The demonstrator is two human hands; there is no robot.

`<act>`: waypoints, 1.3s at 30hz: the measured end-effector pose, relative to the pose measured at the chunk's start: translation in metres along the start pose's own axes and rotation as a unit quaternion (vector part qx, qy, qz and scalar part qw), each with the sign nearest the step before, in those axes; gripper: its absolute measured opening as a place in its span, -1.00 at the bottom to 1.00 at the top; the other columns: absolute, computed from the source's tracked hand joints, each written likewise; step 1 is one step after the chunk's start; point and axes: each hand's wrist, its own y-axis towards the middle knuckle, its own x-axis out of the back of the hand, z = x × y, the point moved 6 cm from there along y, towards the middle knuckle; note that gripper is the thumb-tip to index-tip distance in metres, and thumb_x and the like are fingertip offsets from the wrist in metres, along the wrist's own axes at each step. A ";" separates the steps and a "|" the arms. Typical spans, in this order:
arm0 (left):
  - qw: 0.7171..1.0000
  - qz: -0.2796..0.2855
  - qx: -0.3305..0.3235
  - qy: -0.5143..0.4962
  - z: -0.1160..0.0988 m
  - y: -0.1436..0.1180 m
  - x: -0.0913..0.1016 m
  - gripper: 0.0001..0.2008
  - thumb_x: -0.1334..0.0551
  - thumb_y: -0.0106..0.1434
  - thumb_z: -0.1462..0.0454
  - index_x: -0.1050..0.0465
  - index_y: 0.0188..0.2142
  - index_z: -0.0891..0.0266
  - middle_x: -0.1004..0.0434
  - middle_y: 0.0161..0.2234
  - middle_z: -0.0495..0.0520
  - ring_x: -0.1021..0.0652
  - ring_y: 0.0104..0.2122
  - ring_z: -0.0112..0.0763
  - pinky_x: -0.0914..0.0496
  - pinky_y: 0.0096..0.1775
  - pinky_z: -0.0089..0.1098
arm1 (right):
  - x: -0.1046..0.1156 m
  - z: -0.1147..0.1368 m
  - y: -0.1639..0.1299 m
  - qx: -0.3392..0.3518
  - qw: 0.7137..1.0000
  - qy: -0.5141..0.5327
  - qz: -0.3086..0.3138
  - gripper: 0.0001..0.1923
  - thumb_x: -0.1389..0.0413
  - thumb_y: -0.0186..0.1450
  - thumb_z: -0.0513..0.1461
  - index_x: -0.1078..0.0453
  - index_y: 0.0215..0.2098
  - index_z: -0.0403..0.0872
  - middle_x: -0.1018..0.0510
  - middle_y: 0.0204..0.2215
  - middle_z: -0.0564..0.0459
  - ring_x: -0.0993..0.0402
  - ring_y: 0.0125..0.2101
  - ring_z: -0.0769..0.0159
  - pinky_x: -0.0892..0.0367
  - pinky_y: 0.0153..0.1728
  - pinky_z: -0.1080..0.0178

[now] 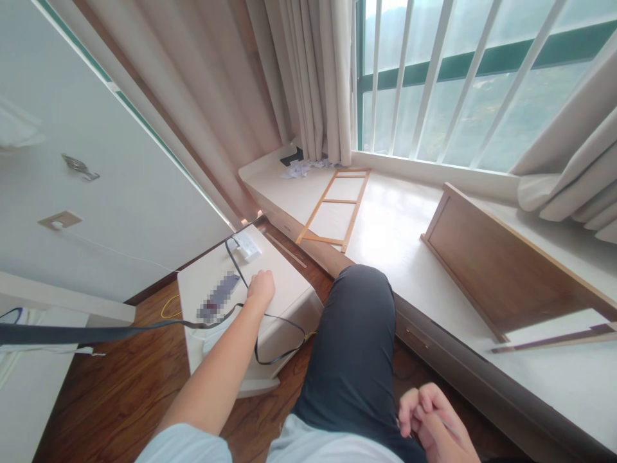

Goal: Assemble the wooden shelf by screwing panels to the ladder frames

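Reaching forward, the left hand rests as a closed fist on top of a low white bedside cabinet, its fingers curled under so that I cannot tell whether they grip anything. A black cable runs from a white power strip at the cabinet's far edge, passes just beside the fist and loops down over the cabinet's front. A blurred flat object lies on the cabinet top just left of the hand. The right hand sits low near the person's lap, fingers loosely curled, holding nothing that shows. The raised knee in dark trousers stands between the two hands. Beyond, a wooden frame lies flat on the window platform, near the curtains.
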 end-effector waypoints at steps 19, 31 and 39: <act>0.993 -0.059 -0.073 -0.071 -0.052 -0.046 0.066 -0.74 0.00 0.38 0.31 -0.37 -0.03 0.33 -0.45 0.02 0.31 -0.44 0.09 -0.04 -0.39 0.13 -0.12 | 0.011 -0.001 0.007 -0.036 0.997 -0.013 -0.074 -0.69 -0.32 0.16 -0.10 -0.31 -0.47 -0.07 -0.39 -0.53 0.08 -0.29 -0.51 0.36 -0.22 -0.42 0.31; 0.735 0.261 -0.491 -0.388 -0.285 -0.218 0.098 -0.85 -0.01 0.40 0.19 -0.26 -0.24 0.18 -0.35 -0.32 -0.04 -0.37 -0.29 -0.46 -0.29 -0.23 -0.42 | 0.008 0.068 0.024 0.098 0.986 0.004 -0.132 -0.73 -0.11 0.02 -0.23 -0.61 -0.41 -0.16 -0.18 -0.68 0.16 -0.17 -0.59 0.42 -0.15 -0.47 0.30; 0.628 0.447 -0.501 -0.395 -0.367 -0.271 0.055 -0.89 -0.03 0.38 0.18 -0.17 -0.24 0.15 -0.29 -0.39 -0.13 -0.45 -0.46 -0.51 -0.34 -0.39 -0.46 | 0.051 0.099 -0.002 0.180 0.964 0.008 -0.198 -0.64 -0.29 0.27 0.02 -0.52 -0.33 -0.14 -0.13 -0.60 0.17 -0.07 -0.54 0.43 -0.20 -0.48 0.31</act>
